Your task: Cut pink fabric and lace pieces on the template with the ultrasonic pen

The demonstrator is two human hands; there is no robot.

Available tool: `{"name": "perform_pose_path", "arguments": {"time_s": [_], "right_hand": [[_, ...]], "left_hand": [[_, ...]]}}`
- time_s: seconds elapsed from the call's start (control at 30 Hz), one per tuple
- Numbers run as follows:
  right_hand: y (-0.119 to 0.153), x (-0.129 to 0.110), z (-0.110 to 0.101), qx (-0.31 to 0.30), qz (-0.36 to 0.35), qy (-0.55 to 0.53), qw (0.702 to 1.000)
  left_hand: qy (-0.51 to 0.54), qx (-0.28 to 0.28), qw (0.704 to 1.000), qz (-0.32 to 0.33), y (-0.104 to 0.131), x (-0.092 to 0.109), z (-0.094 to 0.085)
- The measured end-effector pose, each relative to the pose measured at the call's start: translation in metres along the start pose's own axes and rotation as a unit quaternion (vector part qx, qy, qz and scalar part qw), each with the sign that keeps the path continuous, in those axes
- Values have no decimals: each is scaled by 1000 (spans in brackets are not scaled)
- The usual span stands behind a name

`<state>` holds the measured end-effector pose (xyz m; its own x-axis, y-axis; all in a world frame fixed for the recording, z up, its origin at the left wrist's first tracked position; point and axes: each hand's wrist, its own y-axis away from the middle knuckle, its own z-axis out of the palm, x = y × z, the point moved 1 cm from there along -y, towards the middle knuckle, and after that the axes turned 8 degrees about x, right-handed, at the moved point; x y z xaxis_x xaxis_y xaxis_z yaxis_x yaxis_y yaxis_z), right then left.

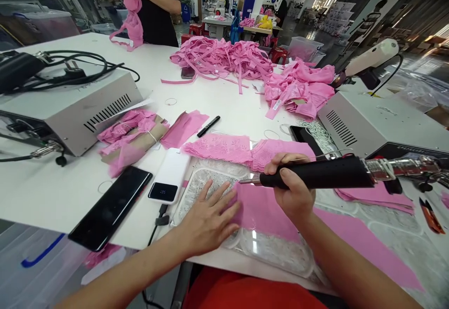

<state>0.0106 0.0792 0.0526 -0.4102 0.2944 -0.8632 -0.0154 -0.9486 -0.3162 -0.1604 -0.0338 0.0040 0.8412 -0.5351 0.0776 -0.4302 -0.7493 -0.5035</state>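
My right hand (294, 190) is wrapped around a black-handled corded tool (326, 173) with a slim metal tip, lying nearly level. Its tip meets or hovers just over the upper left corner of a pink fabric piece (263, 211); contact is unclear. My left hand (212, 215) lies flat with fingers spread, fingertips at that fabric's left edge. Beneath the fabric is a clear, rounded plastic mat or tray (277, 253) with a speckled surface. Two pink lace pieces (220, 147) lie just beyond it. Another pink fabric piece (365, 248) extends under my right forearm.
Grey control boxes (66, 103) stand left and right. A black phone (112, 206), white power bank (170, 176) and marker (208, 126) lie on the white table. Piles of pink bras (224, 56) fill the far side. Orange-handled snips (432, 215) lie right. A person (157, 10) handles a pink bra opposite.
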Motion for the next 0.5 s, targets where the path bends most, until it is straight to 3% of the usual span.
{"name": "perform_pose_path", "arguments": {"time_s": [0.5], "right_hand": [[-1, 3, 2, -25, 2, -8, 1000]], "left_hand": [[-1, 4, 1000, 11, 0, 1, 1]]}}
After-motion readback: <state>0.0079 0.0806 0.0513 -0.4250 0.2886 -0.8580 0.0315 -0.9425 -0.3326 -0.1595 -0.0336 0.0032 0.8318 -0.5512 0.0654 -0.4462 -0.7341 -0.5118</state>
